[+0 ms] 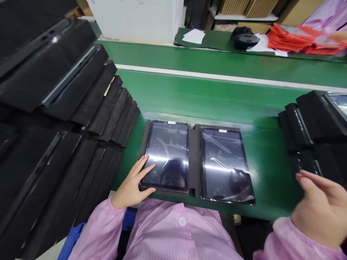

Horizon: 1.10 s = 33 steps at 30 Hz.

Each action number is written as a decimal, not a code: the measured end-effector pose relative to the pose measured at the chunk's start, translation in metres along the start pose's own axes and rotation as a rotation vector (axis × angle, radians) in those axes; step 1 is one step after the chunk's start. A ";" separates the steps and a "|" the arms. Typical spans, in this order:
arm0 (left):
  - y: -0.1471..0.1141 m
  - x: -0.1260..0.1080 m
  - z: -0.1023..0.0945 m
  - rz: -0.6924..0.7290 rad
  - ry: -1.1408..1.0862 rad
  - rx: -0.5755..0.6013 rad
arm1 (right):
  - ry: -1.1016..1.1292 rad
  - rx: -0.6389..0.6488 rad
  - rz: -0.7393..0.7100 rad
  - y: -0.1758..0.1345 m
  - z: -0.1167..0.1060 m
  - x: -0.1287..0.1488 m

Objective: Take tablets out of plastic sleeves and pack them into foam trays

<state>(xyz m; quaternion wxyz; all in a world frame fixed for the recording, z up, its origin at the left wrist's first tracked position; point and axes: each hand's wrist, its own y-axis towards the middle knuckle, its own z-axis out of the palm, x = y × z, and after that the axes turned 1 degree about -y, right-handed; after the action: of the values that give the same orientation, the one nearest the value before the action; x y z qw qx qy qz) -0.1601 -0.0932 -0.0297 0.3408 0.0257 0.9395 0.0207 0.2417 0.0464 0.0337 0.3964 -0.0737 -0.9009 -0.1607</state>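
Two dark tablets lie side by side, screens up, in black foam trays on the green work surface (267, 159). My left hand (134, 184) rests with spread fingers on the lower left edge of the left tablet (168, 155). The right tablet (225, 162) has a small white label at its top and clear film that shows wrinkles and overhangs its lower right corner. My right hand (321, 209) is off to the right, close to the right stack of black trays (320, 122). Its thumb and index fingertips come together; whatever may be between them is too small to make out.
Tall stacks of black foam trays (89, 97) rise on the left, some with tablets in them. Beyond a white strip (217, 77), red pouches (292, 38), a black object (244, 38) and papers (193, 36) lie at the back. Another person's pink sleeve (326, 16) shows top right.
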 end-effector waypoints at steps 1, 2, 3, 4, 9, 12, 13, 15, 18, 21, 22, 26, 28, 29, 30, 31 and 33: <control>0.000 0.001 0.004 -0.008 0.002 -0.022 | -0.006 0.040 -0.029 0.008 0.003 0.010; 0.000 0.003 0.008 -0.019 -0.003 -0.047 | -0.018 0.113 -0.082 0.016 0.009 0.021; 0.000 0.005 0.011 -0.032 -0.010 -0.074 | -0.046 0.221 -0.174 0.024 0.018 0.033; 0.000 0.007 0.015 -0.045 -0.018 -0.105 | -0.088 0.339 -0.303 0.031 0.028 0.046; -0.005 0.012 0.025 -0.077 -0.027 -0.238 | -0.201 0.605 -0.895 0.060 0.104 0.109; -0.007 0.010 0.027 -0.110 -0.007 -0.250 | -0.254 0.669 -1.001 0.069 0.158 0.133; -0.008 0.010 0.028 -0.127 0.004 -0.250 | -0.283 0.665 -1.004 0.071 0.175 0.137; -0.010 0.010 0.030 -0.149 0.042 -0.265 | -0.319 0.641 -0.975 0.073 0.205 0.138; -0.013 0.011 0.033 -0.164 0.113 -0.294 | -0.294 0.632 -0.926 0.074 0.230 0.131; -0.014 0.012 0.034 -0.164 0.160 -0.280 | -0.239 0.616 -0.938 0.075 0.234 0.123; -0.014 0.013 0.034 -0.155 0.173 -0.274 | -0.221 0.607 -0.943 0.076 0.234 0.122; -0.013 0.014 0.033 -0.118 0.224 -0.278 | -0.159 0.603 -0.935 0.079 0.230 0.123; -0.012 0.015 0.033 -0.106 0.247 -0.287 | -0.150 0.613 -0.900 0.081 0.231 0.124; -0.013 0.015 0.033 -0.100 0.259 -0.287 | -0.149 0.621 -0.875 0.082 0.231 0.124; -0.013 0.015 0.033 -0.095 0.271 -0.286 | -0.146 0.628 -0.848 0.083 0.232 0.124; -0.014 0.016 0.033 -0.091 0.283 -0.284 | -0.143 0.633 -0.824 0.084 0.232 0.124; -0.016 0.016 0.033 -0.097 0.299 -0.275 | -0.135 0.641 -0.790 0.086 0.233 0.124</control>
<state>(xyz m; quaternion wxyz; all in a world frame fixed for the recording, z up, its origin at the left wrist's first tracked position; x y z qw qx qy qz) -0.1515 -0.1071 -0.0665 0.1984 -0.0697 0.9682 0.1359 0.0200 0.2082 -0.0027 0.2490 0.3876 -0.8875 -0.0087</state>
